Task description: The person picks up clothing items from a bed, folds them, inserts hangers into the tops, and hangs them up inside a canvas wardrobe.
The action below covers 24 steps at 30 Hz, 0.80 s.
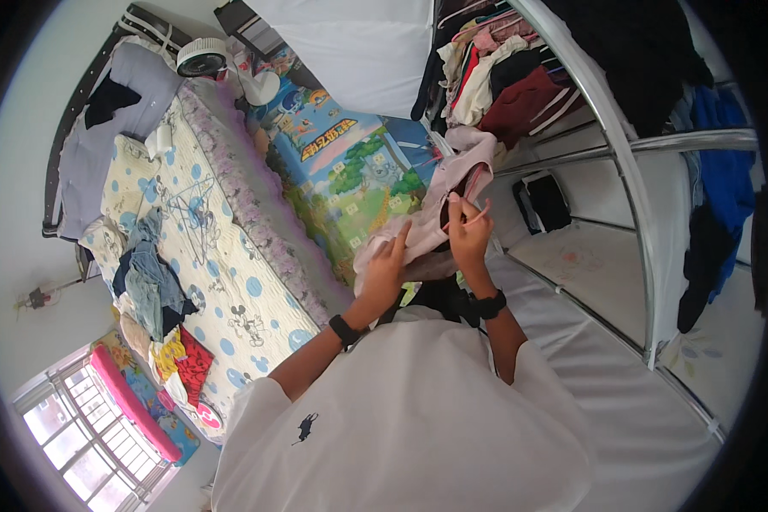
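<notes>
A pale pink garment hangs between my two hands in front of my body, its dark opening facing up. My right hand grips a thin pink clothes hanger, part of which goes into the garment's opening. On the garment's left side lies my left hand, with the index finger stretched out over the cloth; its other fingers are partly hidden in the fabric. Both wrists wear black bands. Just beyond the garment, clothes hang in a wardrobe, among them a dark red garment and a cream one.
On the left stands a bed with a dotted quilt, blue hangers and piled clothes. A white fan is by its head. A printed play mat covers the floor. Metal wardrobe poles rise at right.
</notes>
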Motion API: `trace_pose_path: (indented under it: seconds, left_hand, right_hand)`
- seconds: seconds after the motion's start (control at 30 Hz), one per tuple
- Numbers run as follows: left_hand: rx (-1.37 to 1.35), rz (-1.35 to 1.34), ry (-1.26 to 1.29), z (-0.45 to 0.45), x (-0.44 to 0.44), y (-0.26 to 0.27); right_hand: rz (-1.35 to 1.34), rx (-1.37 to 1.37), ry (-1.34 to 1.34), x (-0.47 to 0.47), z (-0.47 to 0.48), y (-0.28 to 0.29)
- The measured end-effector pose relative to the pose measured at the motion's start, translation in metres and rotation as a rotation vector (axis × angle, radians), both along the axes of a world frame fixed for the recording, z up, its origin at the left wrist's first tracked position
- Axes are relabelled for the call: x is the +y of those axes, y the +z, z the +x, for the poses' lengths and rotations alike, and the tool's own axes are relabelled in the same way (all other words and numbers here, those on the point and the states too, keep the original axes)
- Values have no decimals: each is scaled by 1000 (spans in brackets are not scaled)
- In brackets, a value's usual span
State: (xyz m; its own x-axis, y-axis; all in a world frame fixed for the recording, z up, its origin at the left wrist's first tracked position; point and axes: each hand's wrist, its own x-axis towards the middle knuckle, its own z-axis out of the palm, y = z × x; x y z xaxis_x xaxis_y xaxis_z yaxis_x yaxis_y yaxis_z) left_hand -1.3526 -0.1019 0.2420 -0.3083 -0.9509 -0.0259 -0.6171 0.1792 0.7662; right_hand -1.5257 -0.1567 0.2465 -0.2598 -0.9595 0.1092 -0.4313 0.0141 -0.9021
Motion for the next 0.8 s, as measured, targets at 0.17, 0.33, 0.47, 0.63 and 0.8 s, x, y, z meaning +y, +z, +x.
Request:
trace_pose_path:
  seconds: [0.17,0.33,0.47,0.63,0.8]
  left_hand:
    - [23,135,-70,43,-10,12]
    - [3,113,-110,81,2,29]
    - [16,142,-100,91,1,53]
    - [-114,-45,-247,91,-15,46]
    - [51,-202,-443,51,-28,42]
  right_hand:
    - [71,-11,211,10,12,29]
    - [180,-279,533,24,12,48]
    - [341,-392,266,65,-4,30]
    - [791,-813,64,105,10,23]
    - [626,-1182,98,112,26,21]
